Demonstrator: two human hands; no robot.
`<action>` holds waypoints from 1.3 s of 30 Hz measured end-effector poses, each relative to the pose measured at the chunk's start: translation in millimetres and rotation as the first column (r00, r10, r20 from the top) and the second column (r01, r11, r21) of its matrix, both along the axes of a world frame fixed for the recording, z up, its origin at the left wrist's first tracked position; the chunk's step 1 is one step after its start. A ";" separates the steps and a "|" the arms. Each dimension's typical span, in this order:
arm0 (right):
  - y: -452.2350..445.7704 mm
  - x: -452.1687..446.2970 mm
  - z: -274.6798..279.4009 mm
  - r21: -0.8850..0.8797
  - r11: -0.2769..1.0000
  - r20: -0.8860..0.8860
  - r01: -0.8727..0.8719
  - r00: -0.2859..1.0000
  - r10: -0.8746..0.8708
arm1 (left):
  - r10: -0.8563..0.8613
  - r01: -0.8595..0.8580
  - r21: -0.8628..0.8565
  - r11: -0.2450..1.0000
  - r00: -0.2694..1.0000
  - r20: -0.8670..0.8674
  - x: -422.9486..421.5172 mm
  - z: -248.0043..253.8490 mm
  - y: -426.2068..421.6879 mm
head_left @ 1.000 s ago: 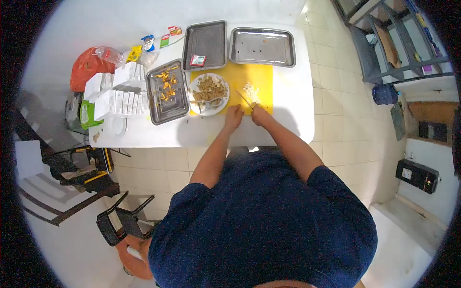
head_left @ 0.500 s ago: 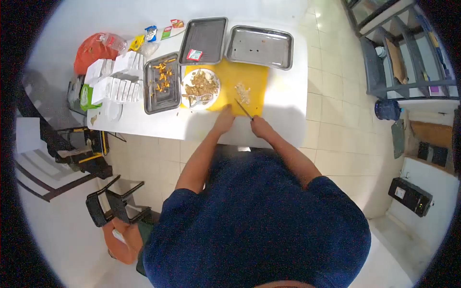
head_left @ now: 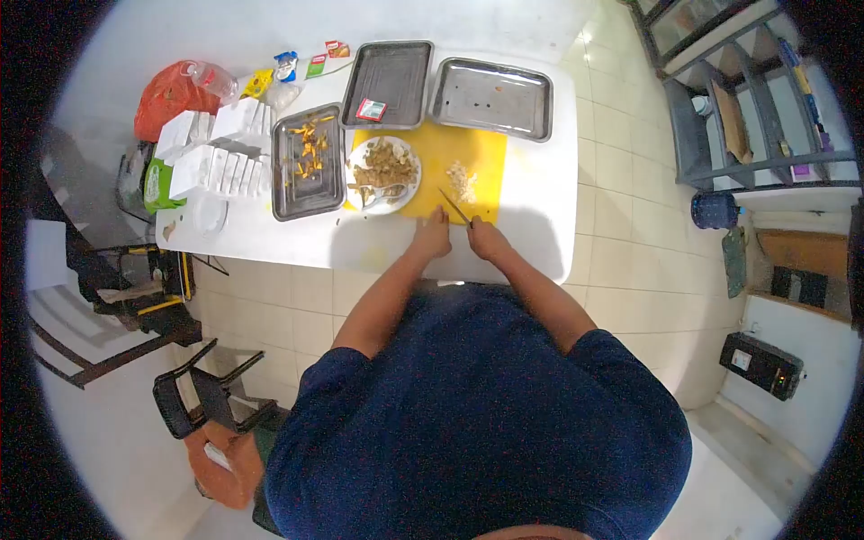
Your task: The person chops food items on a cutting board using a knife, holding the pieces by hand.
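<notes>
White table (head_left: 538,180): knife (head_left: 456,207) (blade over yellow board (head_left: 491,166)) in right hand (head_left: 487,239).

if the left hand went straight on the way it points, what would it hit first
Most likely the knife held in the right hand: its blade slants across just ahead of the left hand, though their relative heights are hard to judge.

Bright light washes the white table (head_left: 540,171), with soft shadows along its near edge and glare on the floor (head_left: 621,225). Fisheye distortion bows the outer view inside black vignetting; grain speckles the dark shirt (head_left: 477,405).
</notes>
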State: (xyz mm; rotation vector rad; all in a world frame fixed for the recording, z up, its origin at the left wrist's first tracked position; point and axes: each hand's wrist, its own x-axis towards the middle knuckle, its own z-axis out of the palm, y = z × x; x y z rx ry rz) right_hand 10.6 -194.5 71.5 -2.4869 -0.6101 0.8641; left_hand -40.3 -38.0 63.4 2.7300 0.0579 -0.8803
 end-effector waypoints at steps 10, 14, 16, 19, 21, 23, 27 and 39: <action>3.9 8.1 -14.5 0.010 0.997 0.076 0.071 0.995 -0.071 | -0.184 0.147 0.126 0.981 0.907 0.378 -30.3 -17.8 17.3; -2.9 10.5 0.0 0.122 0.991 0.114 0.059 0.991 -0.073 | -0.195 0.164 0.105 0.981 0.841 0.504 -32.6 -25.9 20.8; -4.1 8.3 -0.7 0.088 0.989 0.083 0.122 0.988 -0.130 | -0.172 0.169 0.051 0.984 0.850 0.498 -26.2 -17.1 22.1; -6.3 1.9 2.7 0.112 0.978 0.081 0.176 0.979 -0.186 | -0.039 0.166 -0.188 0.968 0.840 0.542 -8.0 -25.1 22.4; -9.8 -2.3 4.9 0.138 0.970 0.093 0.199 0.973 -0.212 | 0.175 0.165 -0.480 0.862 0.791 0.586 18.8 -68.2 23.1; -13.1 -4.4 1.0 0.156 0.963 0.101 0.221 0.966 -0.238 | 0.414 0.075 -0.597 0.798 0.651 0.636 35.5 -52.9 26.0; -21.5 -7.3 4.3 0.087 0.985 0.037 0.152 0.987 -0.155 | 0.665 -0.098 -0.766 0.636 0.572 0.479 48.5 -47.6 41.2; -7.0 -3.8 -18.9 0.166 0.949 -0.236 0.266 0.946 -0.224 | 0.533 -0.035 -0.617 0.786 0.544 0.648 11.4 -18.3 39.5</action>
